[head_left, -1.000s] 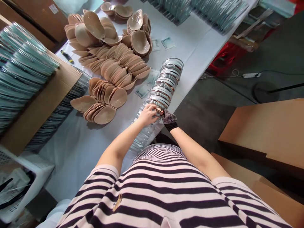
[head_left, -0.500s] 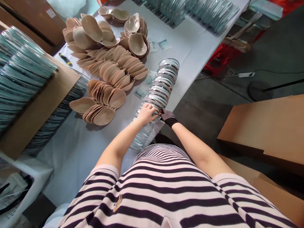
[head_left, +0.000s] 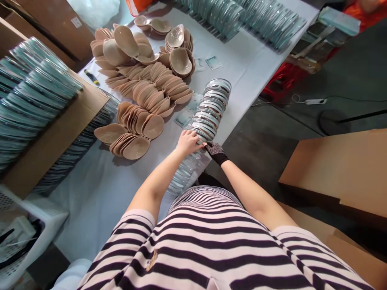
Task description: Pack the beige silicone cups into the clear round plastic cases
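Note:
A long row of round clear plastic cases [head_left: 211, 105] with shiny rims lies along the table edge in front of me. My left hand [head_left: 190, 141], bare, is closed over the near part of this row, fingers curled on the case rims. Touching the same spot from the right is my right hand [head_left: 214, 148], in a dark dotted glove with bare fingertips; its fingers are pinched at a case edge. More clear cases [head_left: 183, 175] continue under my left forearm toward my body. Exactly which case the fingertips grip is partly hidden.
Beige bra cups [head_left: 151, 86] lie in nested rows on the white table [head_left: 145, 177]. Printed cards [head_left: 183, 117] lie beside the cases. Left stands a cardboard box [head_left: 60, 133] with stacked clear cases; more fill the far edge. Cartons [head_left: 335, 169] stand on the floor at right.
The view has swung slightly, so the table's things appear a little further right. Both hands stay at the same part of the row, with only small finger movement.

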Demonstrator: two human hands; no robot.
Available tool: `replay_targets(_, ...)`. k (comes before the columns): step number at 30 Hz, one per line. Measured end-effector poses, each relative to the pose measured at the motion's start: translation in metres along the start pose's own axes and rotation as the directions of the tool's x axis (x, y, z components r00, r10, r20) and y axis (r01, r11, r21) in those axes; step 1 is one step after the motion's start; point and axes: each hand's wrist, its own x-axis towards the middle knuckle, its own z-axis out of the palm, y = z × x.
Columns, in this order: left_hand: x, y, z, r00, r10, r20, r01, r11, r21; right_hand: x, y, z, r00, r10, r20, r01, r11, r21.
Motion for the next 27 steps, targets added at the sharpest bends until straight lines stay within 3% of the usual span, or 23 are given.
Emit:
replay_targets(3,-0.003,-0.011,0.001,0.983,-0.177,-0.057,0.171,0.980,-0.098,-0.005,-0.009,0.001,0.992,-0.078,-0.100,0.042,0.946,-0.322)
replay_targets(6,-0.006,-0.018,0.010,0.917,-0.396,0.044,0.393,0.878,-0.274,-0.010,-0.013,0.003,0.968,-0.167,-0.186,0.046,0.851,-0.523)
replay_targets(8,-0.005,-0.018,0.018,0.880,-0.459,0.123,0.471,0.813,-0.342,-0.010,-0.012,0.002,0.956,-0.203,-0.212,0.054,0.831,-0.554)
replay_targets(10,-0.003,-0.016,0.023,0.874,-0.464,0.143,0.482,0.796,-0.367,-0.007,-0.012,0.000,0.948,-0.251,-0.197,0.102,0.823,-0.559)
replay_targets(12,-0.002,-0.016,0.024,0.900,-0.427,0.092,0.427,0.815,-0.391,0.000,-0.014,-0.005,0.935,-0.320,-0.152,0.186,0.808,-0.559)
replay_targets(14,-0.007,-0.025,0.020,0.912,-0.407,-0.050,0.353,0.842,-0.407,0.012,-0.020,-0.011,0.914,-0.392,-0.102,0.279,0.793,-0.542)
replay_targets(15,-0.012,-0.034,0.018,0.892,-0.431,-0.138,0.346,0.847,-0.404,0.020,-0.024,-0.014,0.902,-0.423,-0.086,0.320,0.789,-0.524)
replay_targets(16,-0.019,-0.045,0.014,0.845,-0.485,-0.225,0.376,0.838,-0.395,0.030,-0.030,-0.016,0.889,-0.452,-0.071,0.361,0.788,-0.499)
replay_targets(17,-0.028,-0.058,0.010,0.765,-0.573,-0.295,0.451,0.803,-0.390,0.042,-0.037,-0.018,0.876,-0.479,-0.052,0.404,0.788,-0.464)
replay_targets(20,-0.058,-0.100,-0.001,0.409,-0.829,-0.381,0.740,0.546,-0.393,0.090,-0.068,-0.010,0.854,-0.519,0.017,0.499,0.811,-0.305)
replay_targets(21,-0.066,-0.111,-0.004,0.319,-0.869,-0.379,0.795,0.463,-0.392,0.108,-0.082,-0.002,0.856,-0.514,0.048,0.508,0.822,-0.257)
replay_targets(22,-0.073,-0.120,-0.006,0.256,-0.895,-0.366,0.833,0.396,-0.387,0.126,-0.098,0.007,0.862,-0.500,0.083,0.505,0.832,-0.228)
replay_targets(24,-0.080,-0.131,-0.009,0.209,-0.921,-0.328,0.874,0.327,-0.360,0.156,-0.130,0.030,0.871,-0.463,0.163,0.490,0.839,-0.238)
replay_targets(27,-0.077,-0.133,-0.009,0.213,-0.934,-0.286,0.908,0.297,-0.295,0.182,-0.168,0.062,0.844,-0.424,0.327,0.525,0.779,-0.344)
